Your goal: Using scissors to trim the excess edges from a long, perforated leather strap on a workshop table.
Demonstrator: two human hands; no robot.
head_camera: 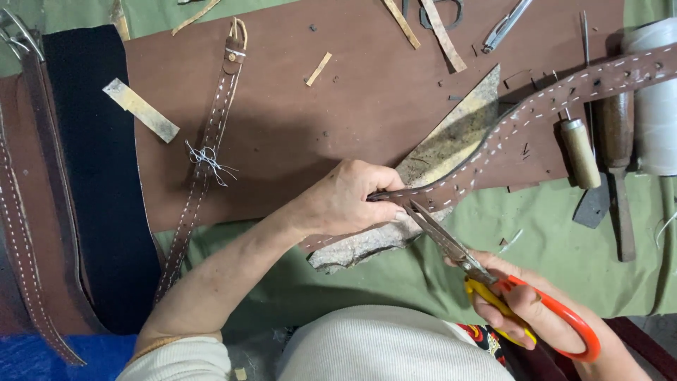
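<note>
- Left hand (349, 201) clamped on the stitched brown leather strap (493, 141), pinching strap and grey-backed leather offcut (437, 152) together just left of the blades.
- Right hand (525, 303) clenched through the handles of one pair of scissors (486, 271), one loop orange, the other yellow.
- Blades parted a little, tips touching the strap's lower edge right beside the left fingertips.
- From the pinch, strap running up and to the right, across the big brown leather sheet (338, 106), ending over one white spool (656, 106) far right.
- Two wooden-handled tools (580, 152) lying up-right of the scissor hand, just under the strap.
- One second stitched strap (204, 162), with a knot of loose white thread, well to the left of the left wrist.
- Further left still: one black panel (99, 162) and two more brown straps at the edge.
- Several pale leather slivers scattered above the pinch; exact count hard to tell.
- Green cloth (564, 240) under both hands.
</note>
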